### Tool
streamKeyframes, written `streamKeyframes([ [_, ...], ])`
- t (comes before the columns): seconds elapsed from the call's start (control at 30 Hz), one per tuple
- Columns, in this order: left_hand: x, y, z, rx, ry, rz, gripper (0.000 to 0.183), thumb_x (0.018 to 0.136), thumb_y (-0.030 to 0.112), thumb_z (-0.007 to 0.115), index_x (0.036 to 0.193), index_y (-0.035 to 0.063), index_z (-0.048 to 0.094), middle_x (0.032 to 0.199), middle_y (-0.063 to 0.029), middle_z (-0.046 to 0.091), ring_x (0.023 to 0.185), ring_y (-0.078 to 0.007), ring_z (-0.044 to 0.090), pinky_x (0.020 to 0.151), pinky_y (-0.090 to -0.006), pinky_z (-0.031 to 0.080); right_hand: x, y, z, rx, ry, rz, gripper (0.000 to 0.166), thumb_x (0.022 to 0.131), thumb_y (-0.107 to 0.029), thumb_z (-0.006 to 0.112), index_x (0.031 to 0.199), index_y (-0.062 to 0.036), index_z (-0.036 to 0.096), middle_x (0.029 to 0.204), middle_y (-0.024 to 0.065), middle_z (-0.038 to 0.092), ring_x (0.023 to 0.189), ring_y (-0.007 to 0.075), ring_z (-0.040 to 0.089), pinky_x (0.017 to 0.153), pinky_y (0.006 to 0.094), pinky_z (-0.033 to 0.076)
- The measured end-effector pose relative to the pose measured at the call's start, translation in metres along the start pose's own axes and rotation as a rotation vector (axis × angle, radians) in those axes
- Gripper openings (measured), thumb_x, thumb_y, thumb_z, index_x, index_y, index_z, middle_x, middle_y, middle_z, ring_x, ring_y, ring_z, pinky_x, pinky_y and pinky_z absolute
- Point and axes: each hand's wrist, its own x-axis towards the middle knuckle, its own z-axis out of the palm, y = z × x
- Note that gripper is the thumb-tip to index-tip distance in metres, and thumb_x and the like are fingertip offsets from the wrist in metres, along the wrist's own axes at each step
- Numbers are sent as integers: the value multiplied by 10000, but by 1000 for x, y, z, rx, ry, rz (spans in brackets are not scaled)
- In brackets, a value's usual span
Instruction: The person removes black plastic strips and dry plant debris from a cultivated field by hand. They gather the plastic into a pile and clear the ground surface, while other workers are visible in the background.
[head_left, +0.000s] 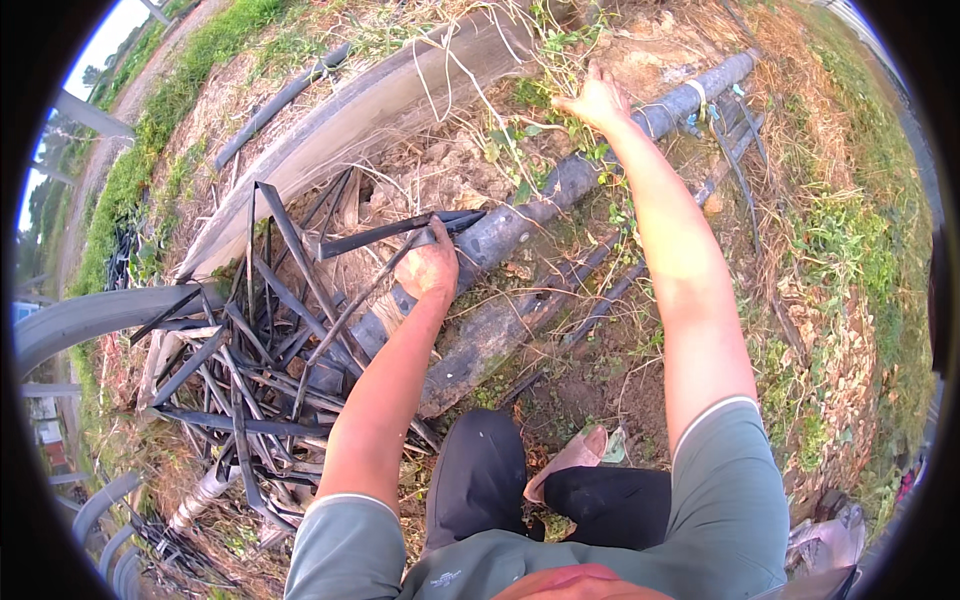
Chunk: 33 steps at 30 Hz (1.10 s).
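Note:
My left hand (429, 262) is closed around black drip-tape-like plastic strips (375, 234), above a thick dark pipe (487, 244). The strips run to a tangled heap of similar folded black strips (247, 375) at the left. My right hand (596, 101) reaches out at the upper middle with thumb and fingers apart, among green vines (559, 82) beside the far part of the pipe. Whether its fingertips touch the vines I cannot tell. Dry stems lie across the pipe and around both hands.
A pale curved beam (360, 112) runs along the far side. A second dark weathered length (480, 352) lies nearer my knees. Thin black tubes (739, 172) and blue ties (712, 112) are at the right. Grey curved pipes (105, 315) stand at the left; a plastic bag (829, 536) lies lower right.

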Motion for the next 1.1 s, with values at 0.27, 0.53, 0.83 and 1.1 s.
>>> streamKeyframes([
  [0.27,7,-14,7,-57,54,92,595,961,571,375,896,110,745,857,-199,706,772,-416,676,696,-508,532,2,-64,101,234,-218,60,456,804,-365,746,1148,-74,680,1359,193,538,1243,349,530,992,418,475],
  [0.53,3,-7,-2,-112,30,145,479,962,466,436,967,79,718,957,-177,703,852,-378,672,769,-459,533,19,-70,107,979,-143,-20,674,769,-549,766,1115,17,647,1014,188,698,964,334,667,896,379,502],
  [0.83,4,-2,-18,-133,-1,95,463,967,421,442,960,43,709,945,-187,702,859,-359,675,805,-442,533,-37,-89,91,941,12,69,469,930,-426,611,851,33,658,792,190,665,758,297,635,717,413,465],
  [1.1,0,3,-11,-150,81,215,422,954,386,465,907,49,715,908,-169,707,826,-346,679,747,-445,539,-47,-71,69,529,-1,-94,383,958,-377,547,858,-19,639,805,223,674,799,415,653,709,496,496],
])
